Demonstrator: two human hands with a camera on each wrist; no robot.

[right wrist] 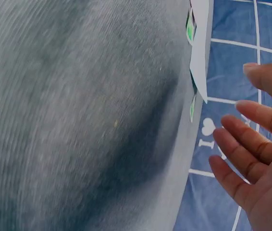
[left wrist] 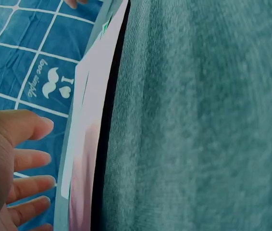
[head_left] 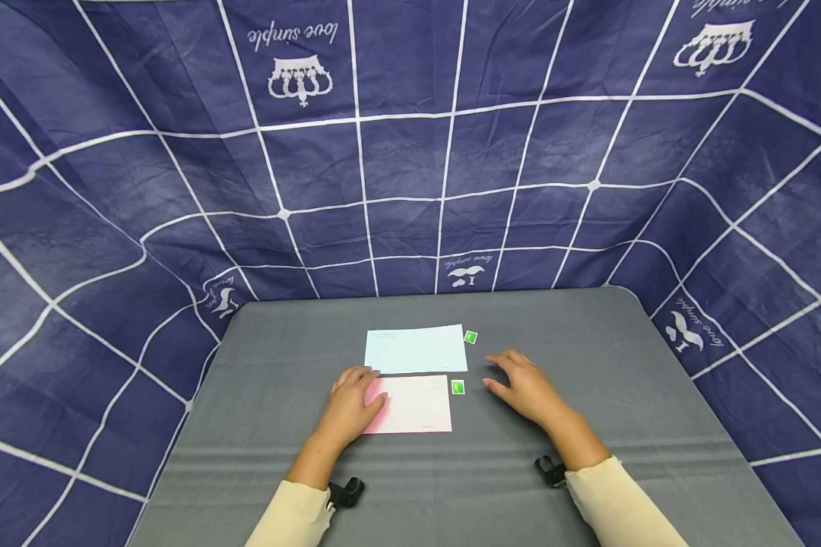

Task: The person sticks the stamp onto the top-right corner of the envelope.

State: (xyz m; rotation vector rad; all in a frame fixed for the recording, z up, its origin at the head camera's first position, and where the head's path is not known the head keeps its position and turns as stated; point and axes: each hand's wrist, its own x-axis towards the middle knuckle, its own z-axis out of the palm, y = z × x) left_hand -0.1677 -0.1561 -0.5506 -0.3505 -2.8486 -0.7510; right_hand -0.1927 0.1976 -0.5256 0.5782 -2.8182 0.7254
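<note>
A pink-and-white envelope (head_left: 413, 404) lies on the grey table, and a pale blue envelope (head_left: 416, 349) lies just beyond it. My left hand (head_left: 351, 403) is over the pink envelope's left end, fingers spread and relaxed; in the left wrist view its fingers (left wrist: 32, 187) show nothing between them. One small green stamp (head_left: 458, 387) sits beside the pink envelope's right edge. Another green stamp (head_left: 470, 336) is at the blue envelope's upper right corner. To the right of both stamps my right hand (head_left: 525, 386) hovers with loosely bent fingers, holding nothing.
The grey cloth-covered table (head_left: 280, 334) has wrinkles toward its front. A dark blue curtain (head_left: 410, 159) with white grid lines stands behind it and along both sides. A black wrist camera (head_left: 346, 494) is on the left wrist, another wrist camera (head_left: 550, 471) on the right.
</note>
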